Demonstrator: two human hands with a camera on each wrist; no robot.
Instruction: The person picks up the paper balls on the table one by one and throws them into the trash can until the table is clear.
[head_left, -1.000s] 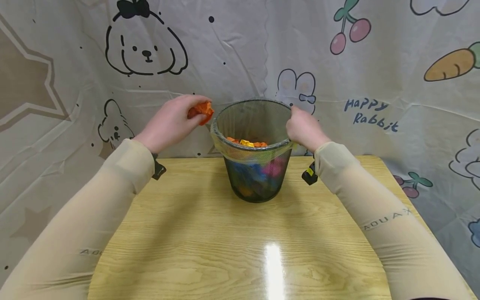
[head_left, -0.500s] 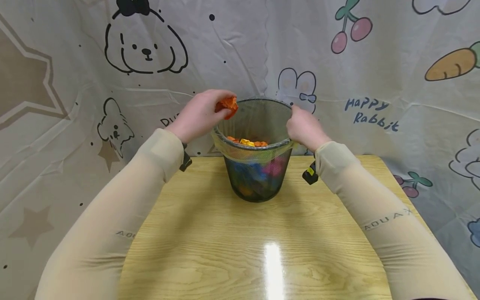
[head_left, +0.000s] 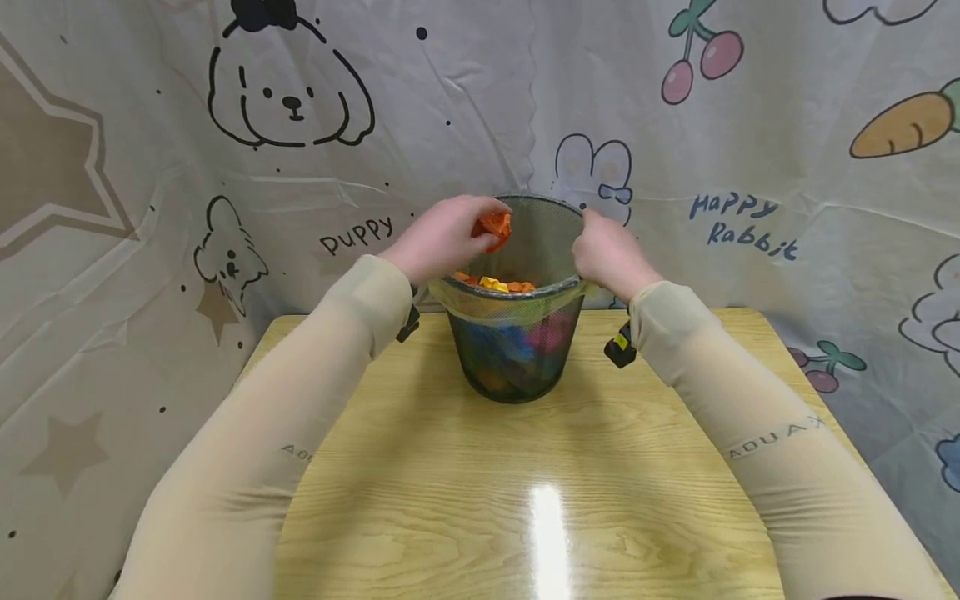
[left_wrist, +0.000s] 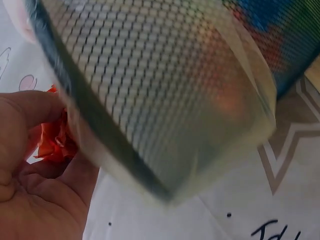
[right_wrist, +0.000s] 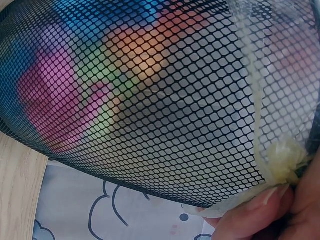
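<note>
A black mesh wastebasket (head_left: 517, 371) stands upright on the table, lined with a thin yellowish plastic bag (head_left: 468, 307) folded over its rim. My left hand (head_left: 446, 239) pinches a crumpled orange paper ball (head_left: 496, 230) over the left part of the opening. In the left wrist view, the ball (left_wrist: 56, 140) shows between thumb and fingers, partly behind the rim. My right hand (head_left: 611, 257) grips the basket's right rim. Seen from the right wrist, its fingers (right_wrist: 250, 215) hold the bag's edge beside a bunched knot (right_wrist: 282, 160).
Orange and yellow crumpled paper (head_left: 495, 285) lies inside the basket; blue and pink pieces show through the mesh. Beneath is a wooden table (head_left: 420, 500) with a bright reflection. A printed cloth (head_left: 465, 92) hangs close behind its back edge.
My left hand has moved right with the orange paper ball, from beside the basket to over its opening, dipping slightly lately. The right hand has stayed on the rim.
</note>
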